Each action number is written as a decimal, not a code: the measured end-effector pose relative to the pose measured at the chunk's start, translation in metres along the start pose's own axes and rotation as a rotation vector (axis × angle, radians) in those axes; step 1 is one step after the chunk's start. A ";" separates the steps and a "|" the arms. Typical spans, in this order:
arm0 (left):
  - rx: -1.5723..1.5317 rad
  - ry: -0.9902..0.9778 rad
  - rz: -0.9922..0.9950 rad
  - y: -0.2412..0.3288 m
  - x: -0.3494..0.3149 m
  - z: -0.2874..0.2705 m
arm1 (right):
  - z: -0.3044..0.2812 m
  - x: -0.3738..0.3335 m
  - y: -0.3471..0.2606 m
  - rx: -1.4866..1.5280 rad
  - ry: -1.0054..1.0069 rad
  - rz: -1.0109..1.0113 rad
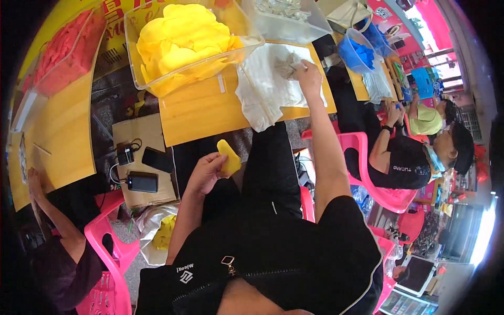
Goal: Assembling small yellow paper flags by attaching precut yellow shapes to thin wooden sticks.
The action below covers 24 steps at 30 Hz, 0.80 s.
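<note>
My left hand is closed, pinching a flat yellow petal-shaped piece between thumb and fingers in front of my lap. My right hand reaches out over the table to a small pile of greyish bits on a crumpled white cloth. Its fingers are drawn together at the pile's edge, and what they hold is too small to make out. Left of the cloth, a clear plastic bin is heaped with soft yellow pieces.
Behind the cloth stands a clear tub of silvery bits. At far left is a bin of red pieces. Two phones and a charger lie on cardboard left of my legs. People on pink chairs sit on both sides.
</note>
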State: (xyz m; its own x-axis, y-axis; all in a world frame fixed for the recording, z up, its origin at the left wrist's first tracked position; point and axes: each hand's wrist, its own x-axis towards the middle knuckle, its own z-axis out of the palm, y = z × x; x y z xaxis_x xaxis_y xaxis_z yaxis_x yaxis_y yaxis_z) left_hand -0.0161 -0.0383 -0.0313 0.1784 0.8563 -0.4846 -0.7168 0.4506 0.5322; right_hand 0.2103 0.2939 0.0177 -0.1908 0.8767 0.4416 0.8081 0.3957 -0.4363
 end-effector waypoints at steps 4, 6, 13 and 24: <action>0.050 0.048 0.038 0.000 0.001 -0.009 | 0.014 0.033 0.011 -0.376 -0.068 0.017; 0.057 0.076 0.044 0.000 0.001 -0.011 | 0.022 0.042 0.010 -0.421 -0.148 0.021; 0.137 0.103 0.015 -0.007 0.008 -0.018 | 0.009 0.058 0.013 0.232 -0.144 0.147; 0.051 0.021 -0.011 -0.015 0.009 -0.021 | -0.018 -0.022 -0.036 2.141 -0.402 0.588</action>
State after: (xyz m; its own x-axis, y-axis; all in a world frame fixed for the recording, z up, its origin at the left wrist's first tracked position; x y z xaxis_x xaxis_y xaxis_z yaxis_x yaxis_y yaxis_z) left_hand -0.0179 -0.0426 -0.0587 0.1719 0.8458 -0.5050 -0.6794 0.4730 0.5610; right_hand 0.1954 0.2559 0.0373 -0.5217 0.8528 -0.0225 -0.7457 -0.4686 -0.4737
